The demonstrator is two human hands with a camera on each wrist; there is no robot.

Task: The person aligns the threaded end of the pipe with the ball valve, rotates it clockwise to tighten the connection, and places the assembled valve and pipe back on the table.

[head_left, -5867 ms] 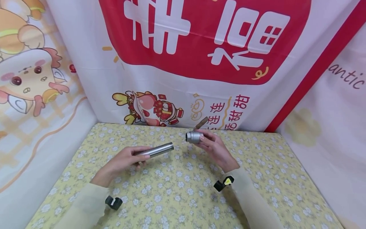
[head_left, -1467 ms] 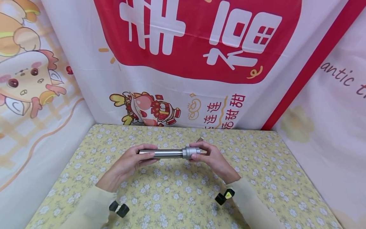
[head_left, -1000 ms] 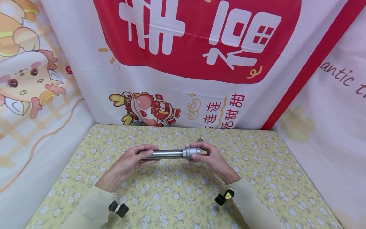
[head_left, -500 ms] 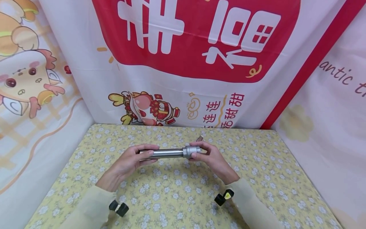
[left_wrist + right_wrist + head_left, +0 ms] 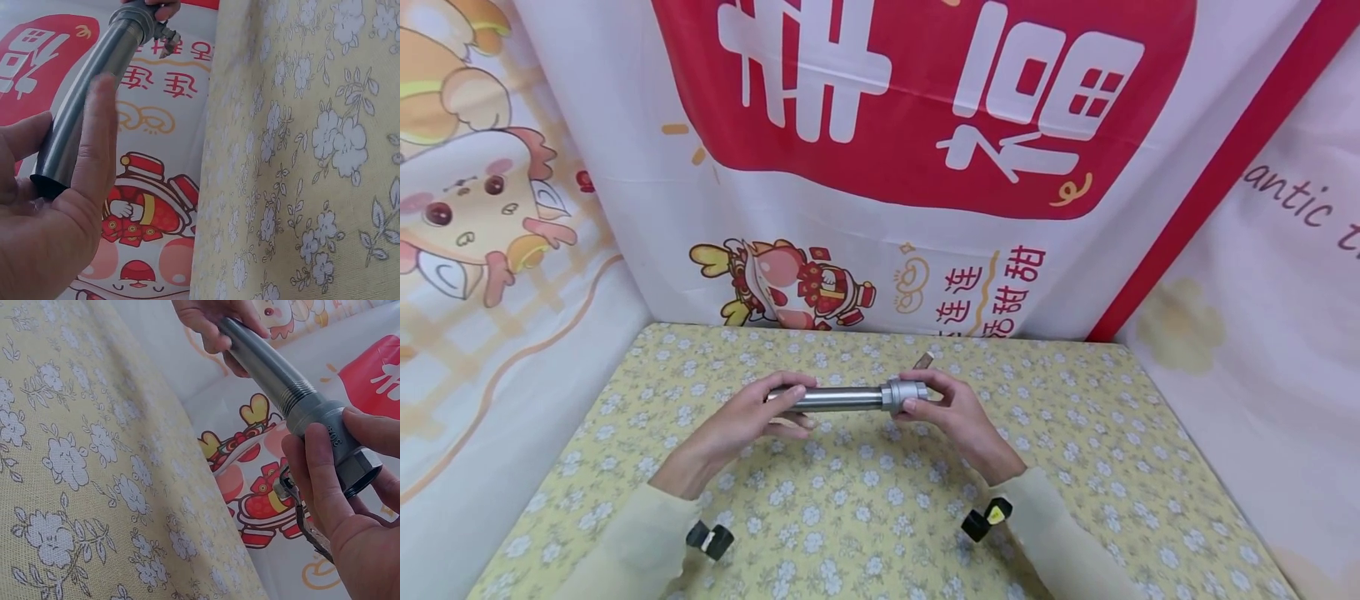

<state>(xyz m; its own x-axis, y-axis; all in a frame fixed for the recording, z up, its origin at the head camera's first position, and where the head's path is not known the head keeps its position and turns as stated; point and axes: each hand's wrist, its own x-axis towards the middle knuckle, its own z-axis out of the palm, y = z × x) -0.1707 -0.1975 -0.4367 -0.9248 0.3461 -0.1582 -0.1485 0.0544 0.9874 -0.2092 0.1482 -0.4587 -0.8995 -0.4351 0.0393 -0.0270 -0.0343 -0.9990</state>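
While the steel pipe (image 5: 842,399) lies crosswise above the desk (image 5: 865,517), its long axis runs nearly straight into the valve (image 5: 896,395) at its right end, some thread (image 5: 297,393) showing where they meet. Nearer that joint, the right hand (image 5: 952,410) has its grip clamped around the valve; the left hand (image 5: 757,410) pinches the pipe's other end between thumb and fingers, perhaps loosely. That shared axis, I judge, is what any turn hinges on.

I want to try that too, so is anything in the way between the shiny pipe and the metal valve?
Nothing visible is in the way: the pipe meets the valve directly at its threaded end, and the lever sticks out sideways, off that joint.
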